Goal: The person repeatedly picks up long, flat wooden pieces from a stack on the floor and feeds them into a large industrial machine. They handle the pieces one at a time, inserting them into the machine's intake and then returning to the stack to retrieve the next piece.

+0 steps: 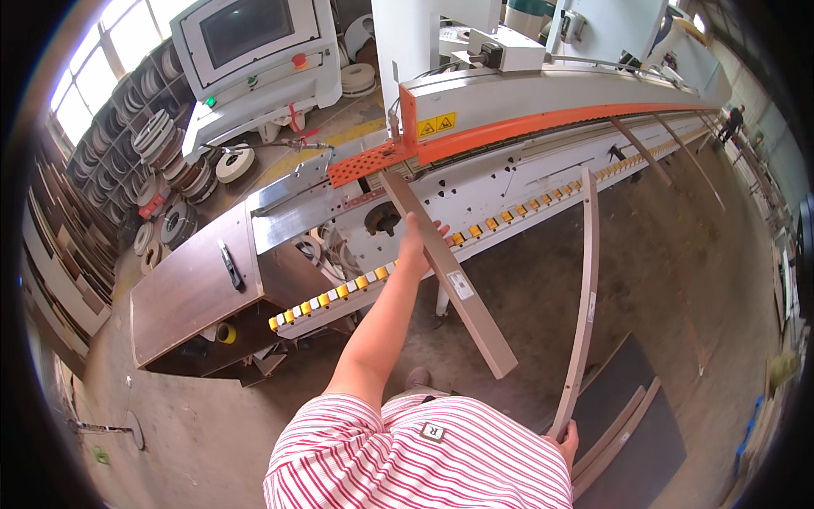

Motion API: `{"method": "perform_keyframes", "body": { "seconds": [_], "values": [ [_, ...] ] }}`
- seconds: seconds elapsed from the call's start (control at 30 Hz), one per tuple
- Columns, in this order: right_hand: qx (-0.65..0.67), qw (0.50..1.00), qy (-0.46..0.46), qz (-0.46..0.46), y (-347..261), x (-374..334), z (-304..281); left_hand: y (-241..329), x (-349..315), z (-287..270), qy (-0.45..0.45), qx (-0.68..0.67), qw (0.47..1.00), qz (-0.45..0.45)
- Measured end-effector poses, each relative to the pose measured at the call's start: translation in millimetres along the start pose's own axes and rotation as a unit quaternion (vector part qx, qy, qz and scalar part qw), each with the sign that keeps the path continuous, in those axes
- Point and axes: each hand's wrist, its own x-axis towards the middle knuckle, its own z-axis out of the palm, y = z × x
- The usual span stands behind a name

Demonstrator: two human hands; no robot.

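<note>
My left hand (414, 246) is closed around a narrow taupe board (483, 327) with a small white label, its fingertips showing past the far side. The far end of that board rests at the orange perforated plate (365, 164) of a long edge-banding machine (500, 182); its near end sticks out over the floor, tilted toward me. Low on the right, my right hand (568, 445) grips the lower end of a second narrow board (585, 314), which has a label and small holes along it. This board stands up and leans with its top toward the machine's roller rail.
Yellow and white rollers (339, 292) line the machine's front rail. A utility knife (230, 265) lies on a brown cabinet (186, 297) at left. Dark panels with narrow strips (615, 428) stand beside my right hand. Farther down the machine, more strips jut out; a person (731, 123) stands far off.
</note>
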Motion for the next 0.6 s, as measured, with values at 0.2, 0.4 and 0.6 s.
{"method": "perform_keyframes", "body": {
  "seconds": [0.2,0.4,0.6],
  "values": [
    [-0.005,1.0,0.007,0.011,24.7,-4.4,-7.2,1.1,25.2,-8.4,-0.054,0.044,0.998,0.003],
    [-0.006,1.0,0.008,0.015,30.8,-4.4,-3.7,6.3,50.2,-20.8,-0.036,-0.002,0.999,0.015],
    [-0.041,0.998,0.037,0.033,34.6,-8.1,-2.9,45.8,95.5,-49.6,-0.027,0.021,0.999,0.027]
  ]
}}
